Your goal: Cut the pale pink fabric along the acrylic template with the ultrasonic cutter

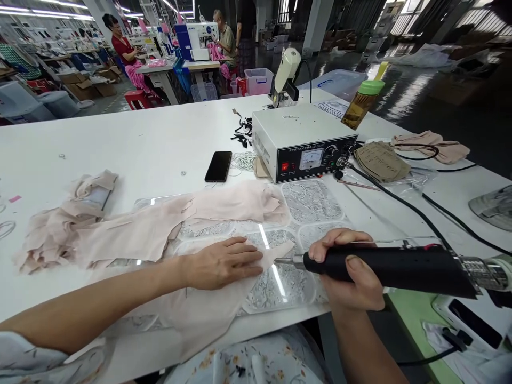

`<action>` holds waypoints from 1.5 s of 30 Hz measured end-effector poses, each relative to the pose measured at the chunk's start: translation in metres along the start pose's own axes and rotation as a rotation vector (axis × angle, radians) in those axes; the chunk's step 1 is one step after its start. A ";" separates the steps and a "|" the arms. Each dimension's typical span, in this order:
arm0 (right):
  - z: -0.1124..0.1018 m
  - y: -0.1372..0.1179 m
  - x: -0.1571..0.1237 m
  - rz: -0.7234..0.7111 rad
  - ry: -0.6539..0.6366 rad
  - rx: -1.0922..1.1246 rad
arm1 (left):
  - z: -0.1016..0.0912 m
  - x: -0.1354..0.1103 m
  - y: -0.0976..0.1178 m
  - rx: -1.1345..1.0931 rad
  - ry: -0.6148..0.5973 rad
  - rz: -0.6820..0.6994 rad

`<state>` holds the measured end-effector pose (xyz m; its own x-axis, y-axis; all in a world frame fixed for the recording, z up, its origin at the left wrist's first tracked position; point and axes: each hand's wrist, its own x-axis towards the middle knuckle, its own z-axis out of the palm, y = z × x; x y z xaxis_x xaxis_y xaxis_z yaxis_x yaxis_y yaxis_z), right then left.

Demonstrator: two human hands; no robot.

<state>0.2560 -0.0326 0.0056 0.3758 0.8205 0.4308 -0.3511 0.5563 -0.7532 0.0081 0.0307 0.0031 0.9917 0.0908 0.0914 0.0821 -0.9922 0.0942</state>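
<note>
Beyond the left hand (226, 264) lie a black rectangular phone (218, 166) and, just beside it, a loose coil of thin white cord (245, 159). Well ahead of the right hand (346, 292) stands a green-lidded clear bottle (357, 111) of amber liquid; a translucent purple plastic tub (258, 81) sits farther off.

Had cloth (208, 314) under the left fingers (246, 258), a tool (400, 268) within the right fingers (346, 235).
Had a phone (218, 167) beyond the left fingers, a control box (302, 136) beyond the right, a bottle (360, 106) behind it, a bundle (72, 218) well left of both.
</note>
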 end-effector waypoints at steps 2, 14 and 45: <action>-0.002 0.000 0.000 -0.004 0.010 -0.003 | -0.001 -0.003 0.003 0.005 0.028 -0.029; -0.003 0.003 0.004 -0.014 0.036 -0.008 | 0.001 0.004 0.029 0.020 0.059 -0.185; -0.036 -0.030 -0.011 0.001 0.050 -0.132 | 0.014 0.016 0.009 -0.174 0.116 -0.186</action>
<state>0.2931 -0.0630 0.0058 0.4191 0.8117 0.4067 -0.2368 0.5302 -0.8142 0.0264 0.0217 -0.0081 0.9422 0.2895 0.1686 0.2338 -0.9286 0.2881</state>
